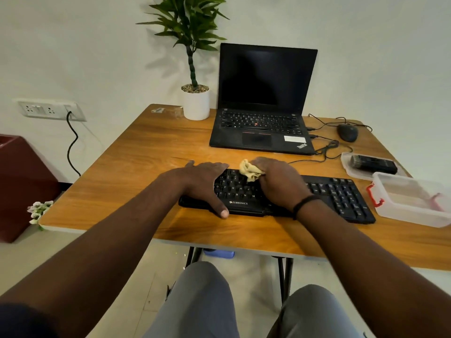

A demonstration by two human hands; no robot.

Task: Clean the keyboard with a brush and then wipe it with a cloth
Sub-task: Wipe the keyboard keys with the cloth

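So from the head camera: a black keyboard [275,195] sits on a wooden table [136,167], along the near edge, right in front of the seated person. The left hand [203,184] lies flat over the left end of the keyboard, fingers straight and spread, thumb hooked down over the front edge. It's pressing, not gripping anything. The right hand [280,182] is over the middle of the keys with its fingers curled around a crumpled yellowish cloth [250,170], which pokes out at the fingertips and touches the top rows of keys. There's a dark band on that wrist.

The brush [373,164] is off to the right, lying in a shallow clear plastic tray [347,158], well apart from both hands. Just in front of that tray is a clear plastic box [412,213] with a red clip on its side, right beside the keyboard's right end.

Further back: an open laptop [263,98] with a dark screen, a black mouse [347,132] with tangled cables to its right, and a potted plant [196,102] in a white pot to its left. A wall socket [50,109] with a black cord plugged in is on the left wall.
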